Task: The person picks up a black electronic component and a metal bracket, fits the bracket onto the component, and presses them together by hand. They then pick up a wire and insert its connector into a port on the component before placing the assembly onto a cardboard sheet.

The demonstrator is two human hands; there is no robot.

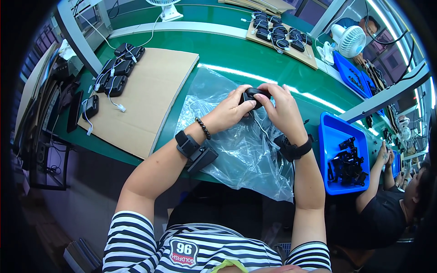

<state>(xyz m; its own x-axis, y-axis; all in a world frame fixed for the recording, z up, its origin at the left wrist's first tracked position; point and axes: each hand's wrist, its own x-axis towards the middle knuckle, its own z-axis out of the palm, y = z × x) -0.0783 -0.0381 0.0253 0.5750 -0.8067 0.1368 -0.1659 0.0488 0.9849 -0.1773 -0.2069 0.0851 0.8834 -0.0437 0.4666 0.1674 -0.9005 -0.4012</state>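
Observation:
Between both hands, above a clear plastic bag spread on the green table, is a small black plastic device with a white cable trailing down from it. My left hand grips its left side, thumb in front. My right hand holds the right side, its thumb pressing on the front. The fingers partly cover the device, so its exact kind cannot be made out. Similar black devices with white cables sit on a cardboard sheet to the left.
A blue tray of black plastic parts stands at right. Further black devices lie on a board across the table. A white fan and a metal post rise at far right. A co-worker sits at the right.

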